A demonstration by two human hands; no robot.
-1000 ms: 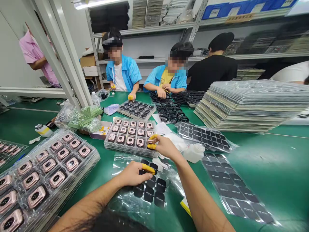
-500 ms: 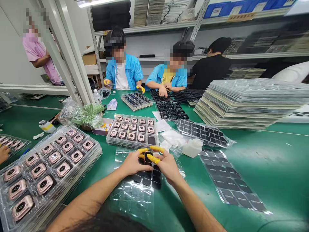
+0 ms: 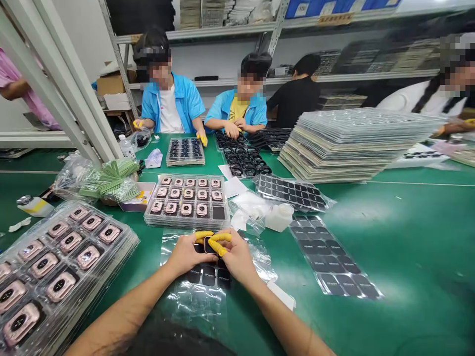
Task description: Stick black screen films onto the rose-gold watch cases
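A small watch body (image 3: pixel 211 245) with a dark face and thin light rim stands between my hands, above a sheet of black square stickers (image 3: pixel 208 276). My left hand (image 3: pixel 187 254) grips it from the left, thumb below and a yellow-cotted finger along the top. My right hand (image 3: pixel 237 257) closes in from the right; its yellow-cotted index finger and thumb come together over the watch face. Whether a thin film is pinched there I cannot tell. Just beyond lies a clear tray (image 3: pixel 181 221) of pink watch bodies, its front right slot without one.
At left stands a stack of trays (image 3: pixel 107 277) with more pink watches. To the right are a white bottle (image 3: pixel 279 217), another sticker sheet (image 3: pixel 334 262) and a tall tray stack (image 3: pixel 345 148). Co-workers sit across the green table (image 3: pixel 408 247).
The view has turned right, so everything sits further left. My right index finger and thumb have drawn closer together over the watch. A co-worker's hand now rests at the far tray's edge.
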